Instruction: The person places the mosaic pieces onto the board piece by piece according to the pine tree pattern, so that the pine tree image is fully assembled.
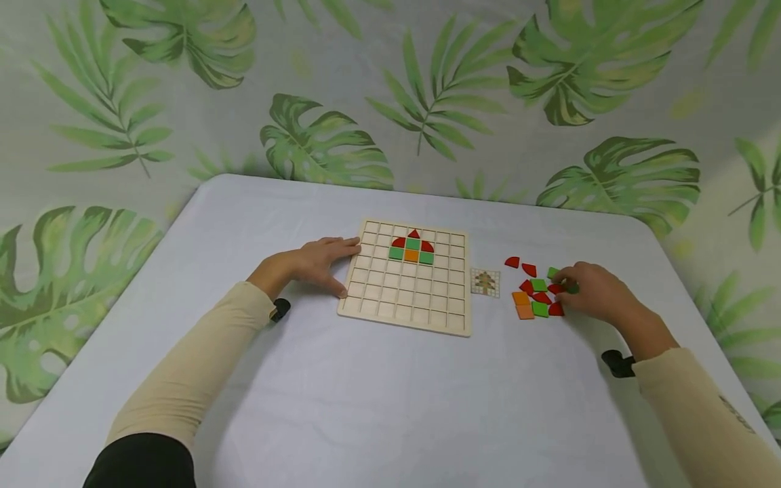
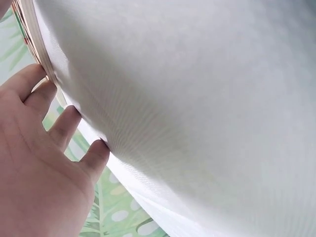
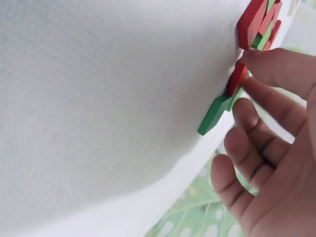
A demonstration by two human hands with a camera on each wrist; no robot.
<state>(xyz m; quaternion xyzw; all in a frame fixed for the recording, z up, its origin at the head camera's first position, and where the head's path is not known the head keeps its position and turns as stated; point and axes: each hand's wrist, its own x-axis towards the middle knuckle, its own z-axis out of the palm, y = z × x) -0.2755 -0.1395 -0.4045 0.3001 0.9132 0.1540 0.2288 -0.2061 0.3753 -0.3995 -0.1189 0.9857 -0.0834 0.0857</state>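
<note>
In the head view, a gridded wooden board (image 1: 388,297) is found at the centre of the frame, on the white tabletop (image 1: 396,407). Its left edge is touched by the left hand (image 1: 314,263), whose fingers are spread and clamped on nothing. Red, green and orange tiles (image 1: 411,255) are set in the board's upper cells. Right of centre, loose pieces (image 1: 539,308) are scattered, reached by the right hand (image 1: 594,288), the nearer of the two. In the right wrist view, a red piece (image 3: 237,80) is met at the thumb and forefinger tips, its long axis slanted from upper right to lower left; whether it is pinched cannot be told. Leftward from that hand, the board is separated from the pieces by a pattern card (image 1: 485,282).
</note>
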